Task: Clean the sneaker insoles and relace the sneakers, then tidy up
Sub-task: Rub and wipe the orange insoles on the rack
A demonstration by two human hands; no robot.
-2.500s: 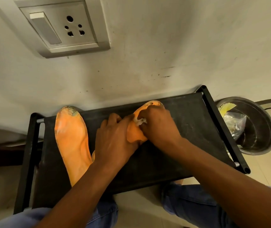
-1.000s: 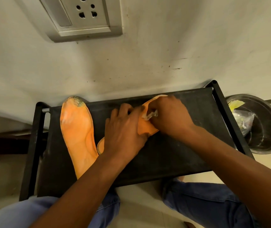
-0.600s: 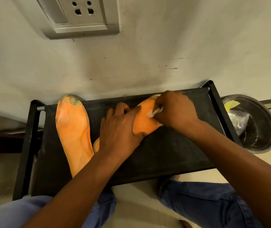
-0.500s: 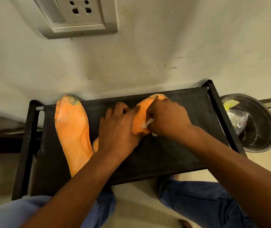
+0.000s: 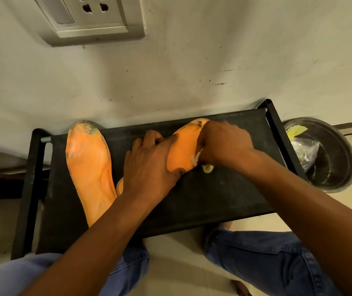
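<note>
Holding crumpled wrappers, steel bowl (image 5: 339, 167); left hand (image 5: 149, 165) flat on insole (image 5: 183, 150), right grip (image 5: 224, 144) pinching wipe (image 5: 196, 158).

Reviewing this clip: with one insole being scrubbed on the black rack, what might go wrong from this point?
1. The right hand rubs a small white wad at the rack's back edge; the insole may slip toward the wall if the left hand eases off.
2. Dark grime remains at that insole's toe and may smear.
3. The other insole overhangs the rack's front and a forearm may knock it off.
</note>
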